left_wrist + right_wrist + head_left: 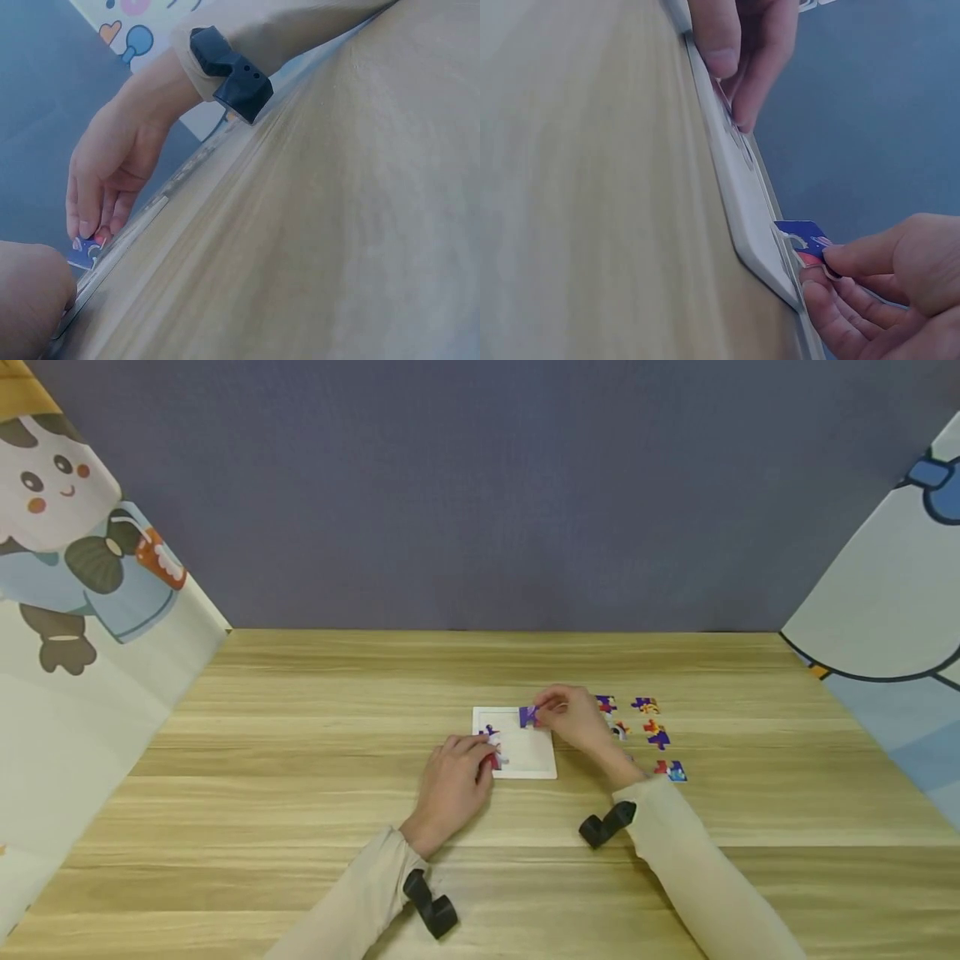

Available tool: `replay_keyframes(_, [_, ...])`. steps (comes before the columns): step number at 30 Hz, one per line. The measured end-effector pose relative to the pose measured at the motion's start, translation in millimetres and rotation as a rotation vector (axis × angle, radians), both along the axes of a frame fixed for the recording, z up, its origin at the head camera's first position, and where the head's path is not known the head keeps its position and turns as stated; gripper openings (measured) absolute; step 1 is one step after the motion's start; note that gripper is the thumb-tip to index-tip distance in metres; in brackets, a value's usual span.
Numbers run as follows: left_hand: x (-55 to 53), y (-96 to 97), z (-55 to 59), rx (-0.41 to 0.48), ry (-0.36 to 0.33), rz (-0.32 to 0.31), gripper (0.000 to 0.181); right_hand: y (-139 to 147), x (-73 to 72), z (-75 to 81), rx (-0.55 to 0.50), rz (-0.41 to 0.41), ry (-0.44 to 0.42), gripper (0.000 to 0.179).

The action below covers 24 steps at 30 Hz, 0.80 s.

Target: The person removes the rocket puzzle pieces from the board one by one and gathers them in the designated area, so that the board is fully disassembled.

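A white puzzle tray (528,762) lies on the table in front of me. My right hand (576,720) pinches a purple-blue jigsaw piece (527,717) between thumb and fingers over the tray's far right corner. In the right wrist view, that jigsaw piece (804,234) is tilted up at the tray's rim, showing some red near the thumb. My left hand (453,781) rests on the tray's left side, fingertips touching the jigsaw pieces (502,758) laid along that side. Those pieces are partly hidden under its fingers.
Several loose jigsaw pieces lie right of the tray, among them a purple and orange one (657,734), one at the back (645,705) and a red and blue one (677,771). My right forearm partly covers others. A dark partition (495,502) stands behind the wooden table (300,693).
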<state>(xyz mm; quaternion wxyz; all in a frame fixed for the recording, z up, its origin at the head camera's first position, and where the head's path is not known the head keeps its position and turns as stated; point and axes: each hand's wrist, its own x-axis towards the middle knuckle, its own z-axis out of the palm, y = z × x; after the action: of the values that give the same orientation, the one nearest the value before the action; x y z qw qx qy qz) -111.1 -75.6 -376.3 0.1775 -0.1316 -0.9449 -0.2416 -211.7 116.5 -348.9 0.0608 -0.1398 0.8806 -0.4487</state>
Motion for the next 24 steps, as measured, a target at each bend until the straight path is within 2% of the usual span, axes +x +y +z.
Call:
replay_keyframes(7, [0.2,0.1,-0.4,0.000,0.004,0.001,0.019,10,-3.5,0.6,-0.021,-0.013,-0.014,0.014])
replay_keyframes(12, [0.0,0.0,-0.5,0.000,0.002,0.002,0.020,17,-6.7,1.5,0.025,-0.021,-0.002,0.015])
replay_keyframes(24, [-0.5,-0.7,-2.8,-0.001,0.011,0.002,0.017,30,-13.0,9.9,0.052,-0.048,-0.075,0.019])
